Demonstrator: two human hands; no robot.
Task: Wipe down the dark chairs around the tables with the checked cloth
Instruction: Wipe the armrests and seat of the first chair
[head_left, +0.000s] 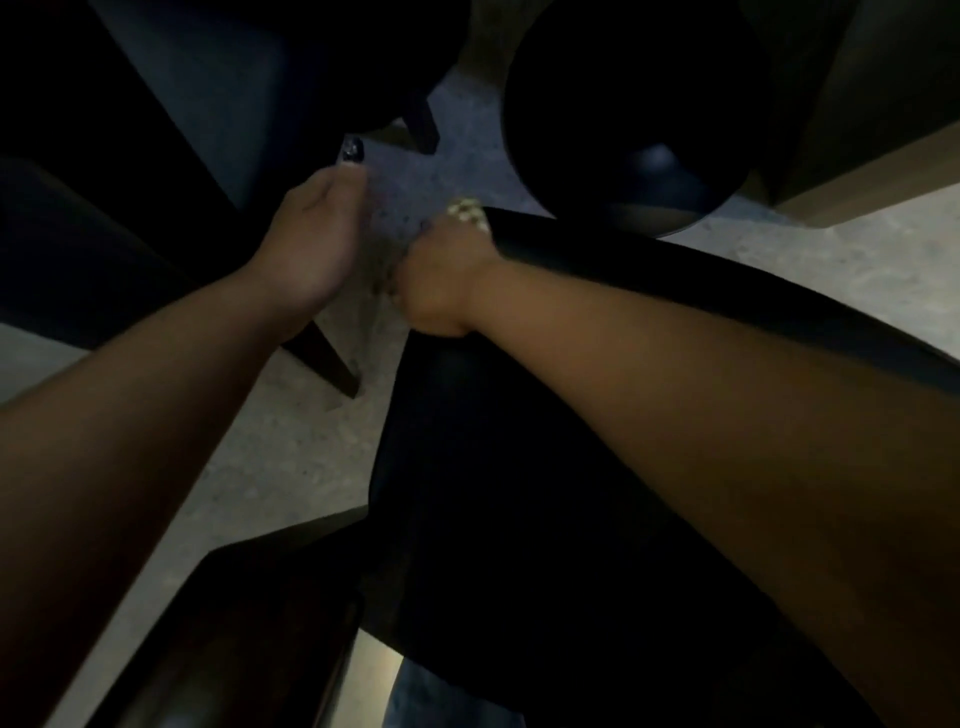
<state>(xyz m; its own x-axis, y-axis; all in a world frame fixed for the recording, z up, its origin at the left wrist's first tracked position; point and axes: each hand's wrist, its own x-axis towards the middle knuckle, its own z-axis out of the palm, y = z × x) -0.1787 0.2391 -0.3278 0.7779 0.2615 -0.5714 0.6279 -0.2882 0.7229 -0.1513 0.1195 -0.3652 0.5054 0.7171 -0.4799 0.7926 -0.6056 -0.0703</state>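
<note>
While the right hand (447, 283) clenches the checked cloth (469, 214) at the near end of the dark chair (675, 280) rail, that rail runs away rightward; the left hand (314, 234) hangs relaxed beside it, empty.

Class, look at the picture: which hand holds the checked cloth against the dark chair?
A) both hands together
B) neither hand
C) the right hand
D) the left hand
C: the right hand is curled round the checked cloth at the top edge of the dark chair, while the left hand hangs apart from it with nothing in it.
</note>
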